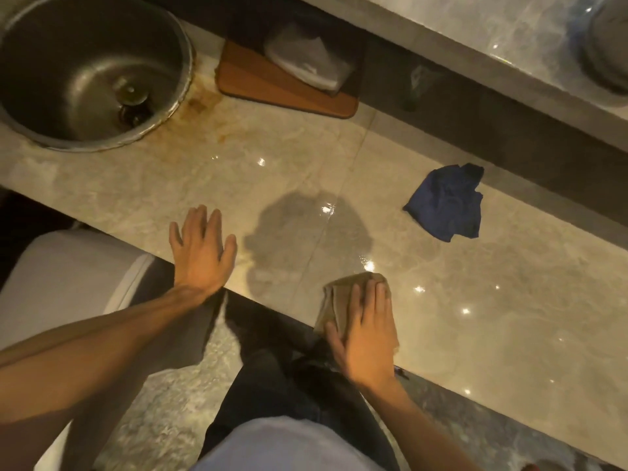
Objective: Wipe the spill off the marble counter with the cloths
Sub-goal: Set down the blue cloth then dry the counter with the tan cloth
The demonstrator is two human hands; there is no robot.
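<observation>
A wet sheen of spilled liquid glints on the beige marble counter, partly inside a dark shadow. My right hand lies flat, fingers together, pressing a tan cloth onto the counter near its front edge, just below the wet patch. My left hand rests palm down with fingers spread on the counter's front edge, left of the spill, holding nothing. A crumpled blue cloth lies on the counter at the back right, apart from both hands.
A round steel sink is sunk into the counter at the far left, with rust-coloured stains beside it. A wooden board carrying a folded white cloth stands behind. A dark ledge and a raised grey shelf run along the back.
</observation>
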